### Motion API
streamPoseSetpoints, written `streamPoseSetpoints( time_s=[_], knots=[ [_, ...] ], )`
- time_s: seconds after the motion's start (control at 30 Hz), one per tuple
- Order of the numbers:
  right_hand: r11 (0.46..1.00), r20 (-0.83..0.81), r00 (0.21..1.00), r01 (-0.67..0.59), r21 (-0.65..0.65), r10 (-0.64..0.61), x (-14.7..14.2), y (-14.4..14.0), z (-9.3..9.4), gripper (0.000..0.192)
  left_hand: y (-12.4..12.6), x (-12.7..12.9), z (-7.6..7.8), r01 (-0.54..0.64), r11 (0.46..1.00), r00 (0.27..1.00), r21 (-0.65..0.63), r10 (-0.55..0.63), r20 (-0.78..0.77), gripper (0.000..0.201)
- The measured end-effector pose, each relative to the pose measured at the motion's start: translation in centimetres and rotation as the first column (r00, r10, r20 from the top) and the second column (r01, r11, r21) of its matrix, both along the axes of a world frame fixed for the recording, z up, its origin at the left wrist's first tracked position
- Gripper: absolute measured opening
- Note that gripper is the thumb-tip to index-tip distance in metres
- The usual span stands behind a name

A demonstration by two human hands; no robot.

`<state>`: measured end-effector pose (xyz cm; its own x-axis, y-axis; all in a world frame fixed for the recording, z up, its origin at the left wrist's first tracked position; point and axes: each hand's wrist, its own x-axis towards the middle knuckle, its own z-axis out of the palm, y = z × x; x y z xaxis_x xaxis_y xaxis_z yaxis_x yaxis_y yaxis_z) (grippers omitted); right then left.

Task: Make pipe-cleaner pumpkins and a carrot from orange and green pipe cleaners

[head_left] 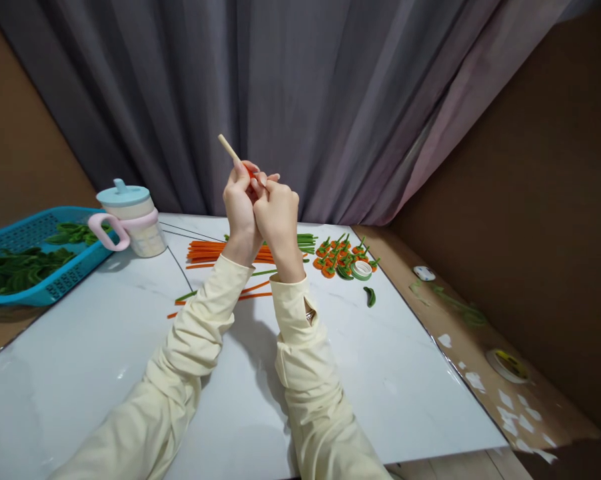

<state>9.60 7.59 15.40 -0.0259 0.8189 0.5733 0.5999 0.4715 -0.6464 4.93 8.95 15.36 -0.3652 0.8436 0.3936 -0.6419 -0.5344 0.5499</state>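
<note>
My left hand [239,212] is closed around a pale wooden stick [228,147], held up above the table. Some orange pipe cleaner [249,171] shows against the stick at my fingertips. Pressed close beside it, my right hand [279,213] has its fingers bent in a pinch at the orange pipe cleaner; its far end is hidden by the hands. Below lie a bundle of orange pipe cleaners [203,252] and a bundle of green pipe cleaners [306,240]. Several small orange pipe-cleaner shapes with green stems [327,265] are grouped to the right.
At left stand a blue basket [75,273] holding green pieces and a lidded cup [145,233] with a pink handle. A white-and-green ring [362,269] and a green curl [370,297] lie right. Paper scraps [475,381] and a tape roll [508,367] lie beyond the table's edge.
</note>
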Motion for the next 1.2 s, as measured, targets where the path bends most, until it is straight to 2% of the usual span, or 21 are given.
streamPoseSetpoints(
  time_s=[0.17,0.3,0.4,0.47,0.53,0.63,0.7,0.73,0.97,1.2],
  knots=[
    [0.999,-0.005,1.000,0.017,0.029,-0.017,0.0,-0.1,0.0,0.027,0.0,0.0,-0.1,0.007,1.000,1.000,-0.013,-0.007,-0.024,0.040],
    [0.999,-0.054,0.999,0.010,0.052,-0.007,0.2,0.2,0.0,0.028,0.0,0.2,-0.2,0.032,0.999,0.999,0.030,-0.031,-0.016,0.038],
    [0.995,-0.172,0.982,-0.060,0.077,0.072,0.7,0.8,-0.2,0.023,0.1,0.1,-0.3,0.023,0.999,0.999,0.034,-0.022,-0.037,0.034],
    [0.984,-0.325,0.929,-0.169,0.050,0.176,1.1,1.2,-0.3,0.020,0.0,0.0,-0.3,-0.002,1.000,0.994,0.009,0.003,-0.106,0.030],
    [0.936,-0.493,0.815,-0.351,-0.005,0.303,1.8,1.4,-0.3,0.024,-0.1,-0.3,-0.3,-0.003,1.000,0.981,-0.010,0.001,-0.195,0.026],
    [0.784,-0.650,0.624,-0.617,-0.068,0.435,2.8,1.3,-0.2,0.034,-0.3,-0.7,-0.1,0.035,0.999,0.952,-0.014,-0.037,-0.303,0.025],
    [0.706,-0.692,0.550,-0.703,-0.082,0.467,3.4,1.3,-0.1,0.032,-0.3,-0.8,0.0,0.043,0.999,0.938,-0.017,-0.046,-0.343,0.026],
    [0.686,-0.707,0.526,-0.723,-0.081,0.472,3.6,1.3,-0.2,0.030,-0.3,-0.8,0.0,0.041,0.999,0.934,-0.020,-0.045,-0.354,0.026],
    [0.642,-0.757,0.462,-0.763,-0.073,0.463,4.4,1.6,-0.3,0.018,-0.1,-1.0,0.1,0.028,0.999,0.938,-0.043,-0.042,-0.345,0.020],
    [0.601,-0.712,0.441,-0.799,-0.034,0.546,4.5,1.4,-0.2,0.035,0.1,-1.2,0.2,-0.010,0.999,0.944,-0.035,-0.002,-0.331,0.019]
  ],
)
